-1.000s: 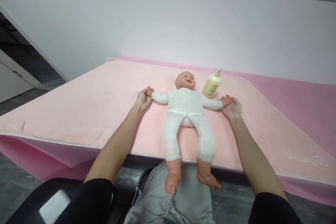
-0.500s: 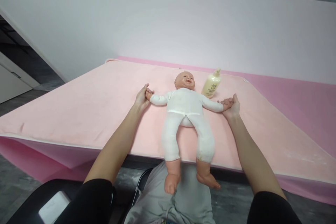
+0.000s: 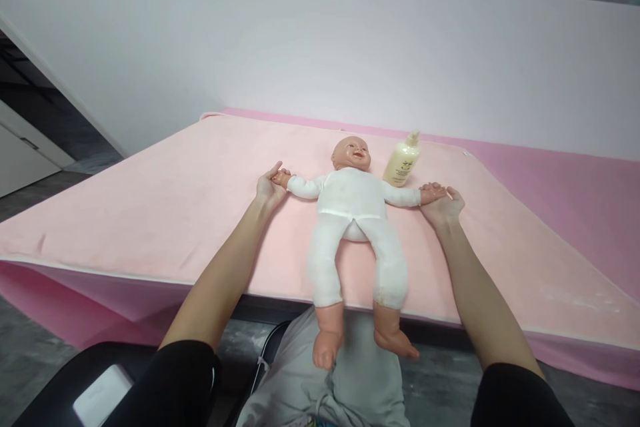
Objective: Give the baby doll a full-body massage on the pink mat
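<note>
A baby doll (image 3: 353,195) with a white cloth body lies on its back, arms spread and feet hanging past the table's front edge. My left hand (image 3: 271,189) is turned up at the doll's left-side hand in view, fingers around it and thumb pointing away. On the other side my right hand (image 3: 445,209) cradles the doll's other hand, palm up, with its fingers loosely curled beneath and beside it. Behind that arm stands a pale yellow pump bottle (image 3: 401,161), close to the doll's shoulder.
A pink towel-like sheet (image 3: 150,193) covers the table, with a white wall panel (image 3: 320,47) behind it. At the lower left, a white box-like object (image 3: 103,395) rests on a black chair (image 3: 55,383). My legs (image 3: 320,373) are under the doll's feet.
Both my hands have loosened and opened somewhat around the doll's hands, and my right fingers have tipped outward to the right. The doll's body and the bottle stay put.
</note>
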`<move>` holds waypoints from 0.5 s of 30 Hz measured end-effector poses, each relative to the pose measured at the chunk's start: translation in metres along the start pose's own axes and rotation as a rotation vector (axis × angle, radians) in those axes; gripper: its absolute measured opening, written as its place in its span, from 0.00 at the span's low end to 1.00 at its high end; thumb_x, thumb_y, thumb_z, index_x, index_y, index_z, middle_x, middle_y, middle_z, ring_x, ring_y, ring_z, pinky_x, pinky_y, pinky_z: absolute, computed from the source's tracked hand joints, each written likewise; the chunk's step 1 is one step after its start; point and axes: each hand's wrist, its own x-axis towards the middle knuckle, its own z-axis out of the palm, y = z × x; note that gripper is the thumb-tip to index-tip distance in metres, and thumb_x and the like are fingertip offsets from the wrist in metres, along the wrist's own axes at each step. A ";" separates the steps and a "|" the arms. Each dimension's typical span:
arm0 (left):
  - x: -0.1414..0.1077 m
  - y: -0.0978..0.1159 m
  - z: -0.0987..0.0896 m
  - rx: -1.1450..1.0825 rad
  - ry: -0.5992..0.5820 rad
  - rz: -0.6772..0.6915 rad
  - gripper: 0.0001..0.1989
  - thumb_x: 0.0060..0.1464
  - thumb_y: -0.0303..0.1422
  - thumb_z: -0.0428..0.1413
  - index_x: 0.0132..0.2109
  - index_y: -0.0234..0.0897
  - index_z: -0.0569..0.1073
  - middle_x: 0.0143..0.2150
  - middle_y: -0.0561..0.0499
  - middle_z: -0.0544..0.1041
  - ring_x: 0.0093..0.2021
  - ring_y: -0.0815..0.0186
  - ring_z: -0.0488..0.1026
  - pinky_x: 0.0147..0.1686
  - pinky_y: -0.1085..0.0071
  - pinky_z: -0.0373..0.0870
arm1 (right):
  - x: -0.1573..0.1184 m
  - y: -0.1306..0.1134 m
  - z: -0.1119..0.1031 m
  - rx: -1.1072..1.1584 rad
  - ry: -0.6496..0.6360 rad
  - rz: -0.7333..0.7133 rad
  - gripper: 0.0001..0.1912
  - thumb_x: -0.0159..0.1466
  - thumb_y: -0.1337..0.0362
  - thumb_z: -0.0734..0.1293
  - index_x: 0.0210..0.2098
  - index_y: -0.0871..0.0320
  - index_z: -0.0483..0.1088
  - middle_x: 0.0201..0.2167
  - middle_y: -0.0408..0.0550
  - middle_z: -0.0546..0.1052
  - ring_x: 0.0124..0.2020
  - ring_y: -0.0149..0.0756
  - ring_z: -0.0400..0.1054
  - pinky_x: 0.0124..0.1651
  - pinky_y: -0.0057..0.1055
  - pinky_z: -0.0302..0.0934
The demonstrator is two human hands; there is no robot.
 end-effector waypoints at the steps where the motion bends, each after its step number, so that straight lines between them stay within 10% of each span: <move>1: 0.000 0.000 0.000 -0.011 0.007 0.006 0.11 0.58 0.24 0.45 0.42 0.32 0.71 0.23 0.52 0.69 0.25 0.70 0.70 0.36 0.68 0.73 | 0.000 0.000 -0.001 0.014 0.001 -0.001 0.11 0.61 0.59 0.52 0.25 0.54 0.56 0.21 0.44 0.66 0.23 0.32 0.66 0.30 0.34 0.68; 15: -0.005 0.002 0.001 -0.015 -0.095 0.018 0.10 0.59 0.24 0.47 0.45 0.33 0.71 0.21 0.56 0.68 0.23 0.72 0.70 0.37 0.70 0.72 | 0.003 0.000 -0.004 -0.094 -0.036 0.030 0.11 0.62 0.61 0.55 0.24 0.55 0.56 0.20 0.41 0.65 0.23 0.29 0.65 0.30 0.29 0.68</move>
